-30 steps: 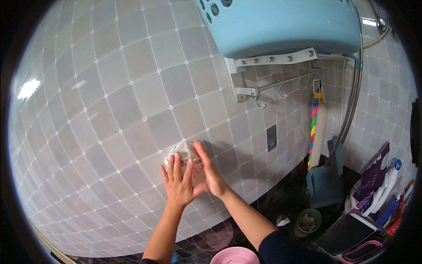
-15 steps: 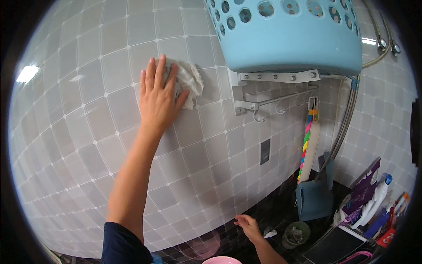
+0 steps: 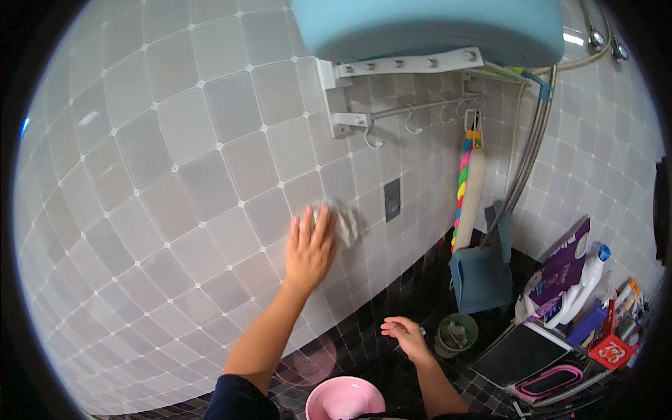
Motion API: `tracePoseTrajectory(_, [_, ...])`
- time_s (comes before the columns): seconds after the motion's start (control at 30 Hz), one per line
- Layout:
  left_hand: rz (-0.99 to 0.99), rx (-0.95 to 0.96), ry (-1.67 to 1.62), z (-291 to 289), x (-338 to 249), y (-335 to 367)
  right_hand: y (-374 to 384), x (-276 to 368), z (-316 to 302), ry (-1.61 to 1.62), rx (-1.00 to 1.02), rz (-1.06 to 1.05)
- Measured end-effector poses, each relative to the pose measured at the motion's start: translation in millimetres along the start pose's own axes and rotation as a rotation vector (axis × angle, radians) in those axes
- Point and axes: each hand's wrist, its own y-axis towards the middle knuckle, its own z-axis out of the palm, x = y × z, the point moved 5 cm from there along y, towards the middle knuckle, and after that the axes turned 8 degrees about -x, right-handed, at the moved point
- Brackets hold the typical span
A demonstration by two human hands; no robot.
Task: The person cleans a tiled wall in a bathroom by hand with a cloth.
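My left hand point(image 3: 311, 252) presses a crumpled whitish cloth point(image 3: 346, 225) against the grey tiled wall point(image 3: 210, 189), left of and a little below a dark wall socket point(image 3: 393, 200). Its fingers lie over the cloth, and part of the cloth is smeared by motion. Lower down and to the right, my right hand point(image 3: 407, 336) hangs in the air with nothing in it, the fingers loosely bent and apart. A pink basin point(image 3: 345, 400) stands below, between my two forearms.
A blue basket point(image 3: 434, 28) rests on a white wall rack point(image 3: 413, 63) with hooks point(image 3: 374, 140). Hoses point(image 3: 535, 147) run down the right corner. A green bin point(image 3: 455, 334), a purple bag point(image 3: 560, 262), a white bottle point(image 3: 581, 290) and a red box point(image 3: 607, 343) stand at the lower right.
My left hand has slid the cloth down and to the right along the wall. The view has tipped downward, showing more of the pink basin. My right hand remains empty.
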Motion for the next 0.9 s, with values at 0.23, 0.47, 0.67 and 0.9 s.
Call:
tracePoseTrajectory(0.23, [0.073, 0.157, -0.11, 19, -61, -116, -24, -22, -62, -0.049, -0.165, 0.127])
tracePoseTrajectory(0.47, [-0.017, 0.084, -0.094, 37, -58, -8, -26, -27, -86, -0.088, -0.122, 0.178])
tracePoseTrajectory(0.67, [-0.027, -0.025, -0.038, 50, -53, 65, -25, -27, -109, -0.096, -0.139, 0.193])
tracePoseTrajectory(0.9, [-0.013, 0.234, -0.091, 51, -79, -63, -14, -36, -94, -0.085, -0.092, 0.199])
